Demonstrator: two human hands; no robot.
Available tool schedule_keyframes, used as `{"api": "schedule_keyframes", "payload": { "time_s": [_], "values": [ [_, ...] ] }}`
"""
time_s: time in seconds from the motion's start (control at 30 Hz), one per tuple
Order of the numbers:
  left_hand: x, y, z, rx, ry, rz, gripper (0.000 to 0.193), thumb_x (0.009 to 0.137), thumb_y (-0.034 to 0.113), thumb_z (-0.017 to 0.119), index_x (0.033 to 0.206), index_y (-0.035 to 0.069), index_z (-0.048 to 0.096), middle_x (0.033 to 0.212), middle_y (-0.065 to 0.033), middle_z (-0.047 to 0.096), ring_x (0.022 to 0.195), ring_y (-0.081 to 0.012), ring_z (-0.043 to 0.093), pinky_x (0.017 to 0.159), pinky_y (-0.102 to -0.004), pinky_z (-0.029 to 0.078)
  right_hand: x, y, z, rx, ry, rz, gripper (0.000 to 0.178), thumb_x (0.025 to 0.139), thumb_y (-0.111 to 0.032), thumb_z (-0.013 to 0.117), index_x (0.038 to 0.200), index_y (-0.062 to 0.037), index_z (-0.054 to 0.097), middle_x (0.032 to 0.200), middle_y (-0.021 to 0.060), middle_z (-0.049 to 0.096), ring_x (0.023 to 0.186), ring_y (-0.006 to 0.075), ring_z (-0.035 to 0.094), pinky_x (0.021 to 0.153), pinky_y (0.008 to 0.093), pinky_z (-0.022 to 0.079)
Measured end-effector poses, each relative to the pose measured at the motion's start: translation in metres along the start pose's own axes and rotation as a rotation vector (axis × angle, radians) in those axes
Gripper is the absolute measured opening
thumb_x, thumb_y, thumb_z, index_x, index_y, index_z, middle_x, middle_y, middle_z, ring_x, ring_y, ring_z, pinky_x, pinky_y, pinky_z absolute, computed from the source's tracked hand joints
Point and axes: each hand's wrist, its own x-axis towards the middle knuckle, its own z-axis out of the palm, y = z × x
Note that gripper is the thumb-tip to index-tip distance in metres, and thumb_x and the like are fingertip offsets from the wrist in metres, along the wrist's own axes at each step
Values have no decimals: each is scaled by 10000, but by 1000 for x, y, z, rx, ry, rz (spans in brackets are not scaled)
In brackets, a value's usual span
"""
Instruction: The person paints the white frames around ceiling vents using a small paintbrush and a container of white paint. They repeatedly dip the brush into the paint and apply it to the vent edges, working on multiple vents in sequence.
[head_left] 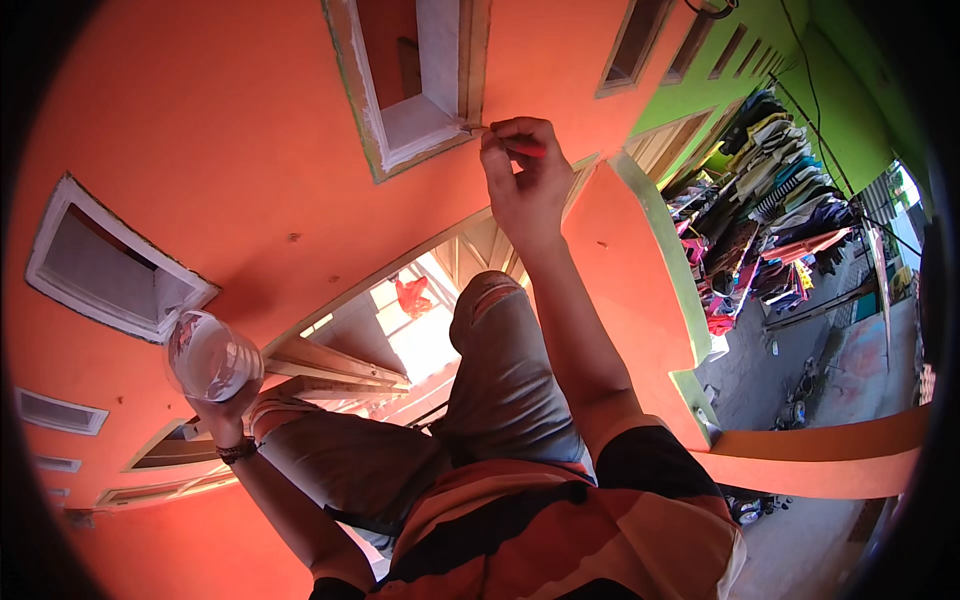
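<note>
My right hand (530, 190) is raised to the orange wall (250, 110), its fingers pinching a slim paintbrush (526, 147) with a red handle. The brush tip meets the lower right corner of a wall opening's white-painted frame (410, 135). Lower and to the left, my left hand (225, 412) is wrapped around the base of a clear plastic cup (212, 358). Whitish paint coats the cup's inside; how full it is I cannot tell. Close to the cup is the corner of a second white-framed opening (120, 265).
My bent knees (490, 310) jut toward the wall above a bright doorway with wooden beams (335, 360) and a red bag (412, 296). To the right, a low orange wall (635, 270) has a green edge. Clothes (780, 190) hang beyond it, over a grey yard.
</note>
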Motion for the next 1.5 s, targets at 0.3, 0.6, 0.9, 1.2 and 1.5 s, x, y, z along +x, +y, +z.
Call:
{"api": "schedule_keyframes", "payload": {
  "time_s": [0.3, 0.6, 0.9, 1.2, 1.5],
  "values": [
    [5, 8, 7, -130, -38, 73, 975, 509, 116, 815, 1383, 30, 392, 1242, -128, 562, 1118, -238, 571, 984, -391, 473, -4, 5, 4, -79, 37, -55, 178, 839, -14, 656, 974, -57, 548, 891, 94, 628, 763, 188, 681, 615, 313, 534],
    [7, 19, 14, -119, -16, 93, 828, 509, 125, 770, 1285, -1, 512, 1194, -106, 598, 1087, -227, 595, 961, -378, 484, 3, 6, 7, -81, 8, -45, 166, 852, -30, 657, 972, -43, 542, 878, 106, 625, 774, 209, 687, 621, 318, 543],
    [8, 15, 13, -67, 16, 111, 861, 482, 166, 778, 1284, -1, 517, 1200, -110, 603, 1095, -239, 596, 972, -381, 478, 5, 1, 3, -135, -11, -99, 162, 860, -35, 650, 970, -22, 532, 907, 129, 635, 788, 238, 709, 587, 320, 562],
    [6, 14, 13, -128, 7, 89, 854, 500, 170, 792, 1288, -4, 514, 1205, -117, 600, 1097, -237, 596, 970, -384, 480, 7, 2, 2, -133, -62, -54, 151, 875, -58, 652, 984, -28, 551, 910, 127, 632, 826, 238, 713, 588, 318, 542],
    [7, 12, 12, -63, 18, 102, 856, 509, 176, 802, 1293, 3, 505, 1213, -115, 600, 1106, -233, 592, 974, -380, 478, 12, 2, -5, -11, -62, 24, 148, 868, -38, 643, 981, -13, 550, 870, 120, 681, 830, 242, 718, 617, 286, 561]
  ]
}}
